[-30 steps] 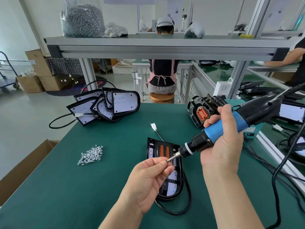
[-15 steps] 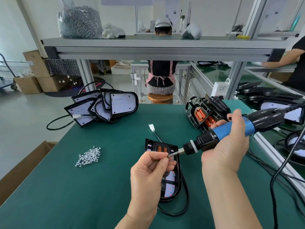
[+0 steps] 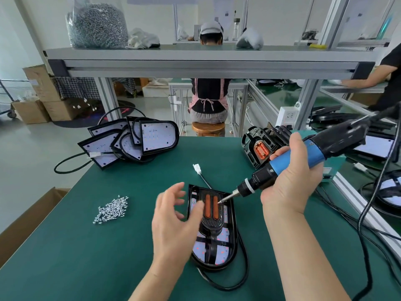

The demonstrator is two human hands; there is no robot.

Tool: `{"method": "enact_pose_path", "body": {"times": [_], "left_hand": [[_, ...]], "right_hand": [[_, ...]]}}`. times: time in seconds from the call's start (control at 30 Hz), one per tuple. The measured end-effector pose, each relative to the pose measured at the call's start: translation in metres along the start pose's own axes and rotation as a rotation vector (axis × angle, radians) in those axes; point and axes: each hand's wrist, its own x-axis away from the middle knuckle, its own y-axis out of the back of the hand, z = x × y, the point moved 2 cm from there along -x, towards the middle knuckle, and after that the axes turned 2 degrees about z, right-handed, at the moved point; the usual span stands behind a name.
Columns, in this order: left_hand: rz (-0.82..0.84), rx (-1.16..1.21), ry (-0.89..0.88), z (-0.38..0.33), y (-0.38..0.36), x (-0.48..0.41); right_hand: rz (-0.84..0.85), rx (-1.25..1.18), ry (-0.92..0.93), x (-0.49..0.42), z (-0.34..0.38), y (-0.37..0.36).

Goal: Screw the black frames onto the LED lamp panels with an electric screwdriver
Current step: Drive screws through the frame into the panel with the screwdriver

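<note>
Left hand [image 3: 173, 218], withdrawn from the bit [image 3: 227, 197], is opened beside the black-framed white LED lamp panel [image 3: 223, 250]. The blue-and-black electric screwdriver [image 3: 312, 153] is gripped by the right hand [image 3: 290, 177] and aimed at the panel between the hands. The screw is judged loaded.

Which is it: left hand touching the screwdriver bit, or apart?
Apart. Head view: the left hand is open, with both orange bars showing between its fingers and the screwdriver bit.

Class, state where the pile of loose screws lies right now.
Head view: the pile of loose screws lies on the green mat, left of the left hand and the framed lamp panel.
</note>
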Motion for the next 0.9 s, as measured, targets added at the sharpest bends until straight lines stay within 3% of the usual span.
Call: {"method": "enact_pose_path", "body": {"times": [0.13,0.23,0.47,0.9], "left_hand": [[0.286,-0.149,0.400,0.018,-0.006,-0.033],[0.466,-0.149,0.503,0.027,-0.020,-0.040],[0.494,0.246,0.598,0.041,-0.033,-0.046],[0.492,0.343,0.630,0.046,-0.035,-0.045]], "right_hand": [[-0.037,0.127,0.097,-0.017,-0.003,-0.004],[0.025,0.204,0.140,-0.027,-0.015,-0.006],[0.083,0.274,0.121,-0.034,-0.051,0.003],[0.097,0.307,0.068,-0.038,-0.068,0.003]]}}
